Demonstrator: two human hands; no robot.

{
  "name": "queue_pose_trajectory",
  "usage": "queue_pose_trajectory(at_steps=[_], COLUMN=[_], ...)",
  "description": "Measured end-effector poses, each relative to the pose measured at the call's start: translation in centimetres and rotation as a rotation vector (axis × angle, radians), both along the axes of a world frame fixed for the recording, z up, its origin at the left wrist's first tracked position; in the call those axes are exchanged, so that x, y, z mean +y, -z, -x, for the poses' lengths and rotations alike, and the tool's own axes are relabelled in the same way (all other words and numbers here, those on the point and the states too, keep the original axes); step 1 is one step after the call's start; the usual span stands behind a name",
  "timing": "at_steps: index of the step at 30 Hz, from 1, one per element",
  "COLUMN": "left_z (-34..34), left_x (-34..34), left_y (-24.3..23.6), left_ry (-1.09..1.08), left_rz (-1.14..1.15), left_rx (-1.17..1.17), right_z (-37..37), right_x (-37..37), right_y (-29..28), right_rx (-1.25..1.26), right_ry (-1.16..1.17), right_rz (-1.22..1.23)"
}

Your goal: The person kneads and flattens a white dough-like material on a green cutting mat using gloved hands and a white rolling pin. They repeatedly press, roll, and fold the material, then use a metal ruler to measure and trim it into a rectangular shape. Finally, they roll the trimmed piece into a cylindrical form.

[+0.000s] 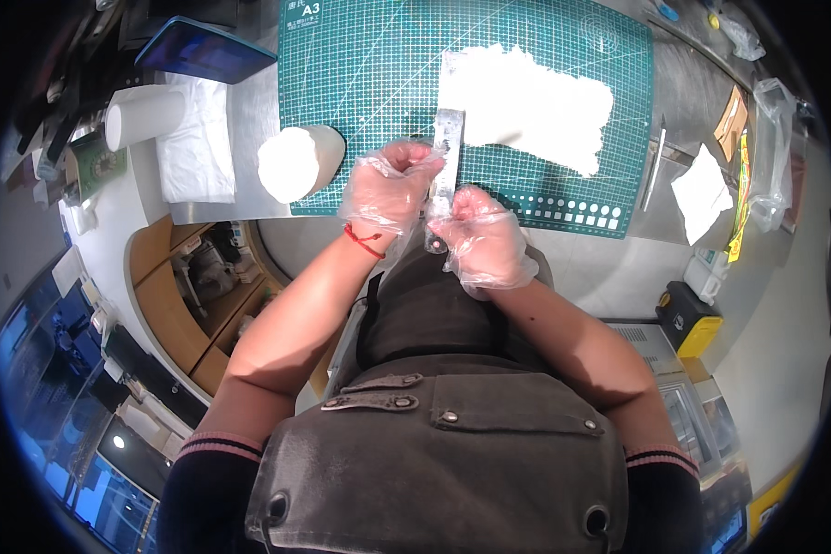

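Observation:
Both my hands wear thin clear plastic gloves. A narrow silvery ruler (450, 131) stretches from the front edge of the green cutting mat (379, 83) toward its middle. My left hand (392, 189) has its fingers closed at the ruler's left side. Lower down, my right hand (482, 238) pinches the ruler's near end, just past the mat's front edge. Just right of the ruler lies a flat white sheet (540, 106) with ragged edges, overexposed, so its material is hard to tell. A rounded white lump (297, 162) sits at the mat's left edge, beside my left hand.
Left of the mat are a white roll (145, 118), a folded white cloth or bag (196, 148) and a tilted tablet or phone (208, 51). To the right lie a thin pen-like tool (654, 166), a crumpled white paper (702, 196) and a yellow strip (740, 208).

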State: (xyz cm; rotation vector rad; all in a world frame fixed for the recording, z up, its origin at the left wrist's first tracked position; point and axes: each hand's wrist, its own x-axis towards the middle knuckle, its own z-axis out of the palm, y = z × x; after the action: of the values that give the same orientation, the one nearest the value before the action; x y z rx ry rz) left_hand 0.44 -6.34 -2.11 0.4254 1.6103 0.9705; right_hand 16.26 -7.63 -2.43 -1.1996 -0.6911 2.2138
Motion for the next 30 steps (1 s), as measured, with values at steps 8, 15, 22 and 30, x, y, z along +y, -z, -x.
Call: queue_pose_trajectory(at_steps=[8, 15, 22, 30], left_z=[-0.1, -0.3, -0.4, -0.4], left_x=[0.1, 0.1, 0.0, 0.0], left_y=[0.5, 0.5, 0.8, 0.8], left_ry=[0.008, -0.013, -0.022, -0.013], left_rz=[0.05, 0.049, 0.041, 0.049], left_rx=[0.075, 0.059, 0.091, 0.085], right_z=[0.2, 0.1, 0.3, 0.0], right_x=[0.2, -0.1, -0.2, -0.5], right_y=[-0.2, 0.2, 0.5, 1.0], right_rx=[-0.096, -0.058, -0.106, -0.178], right_ry=[-0.036, 0.015, 0.016, -0.025], right_rz=[-0.037, 0.005, -0.068, -0.079])
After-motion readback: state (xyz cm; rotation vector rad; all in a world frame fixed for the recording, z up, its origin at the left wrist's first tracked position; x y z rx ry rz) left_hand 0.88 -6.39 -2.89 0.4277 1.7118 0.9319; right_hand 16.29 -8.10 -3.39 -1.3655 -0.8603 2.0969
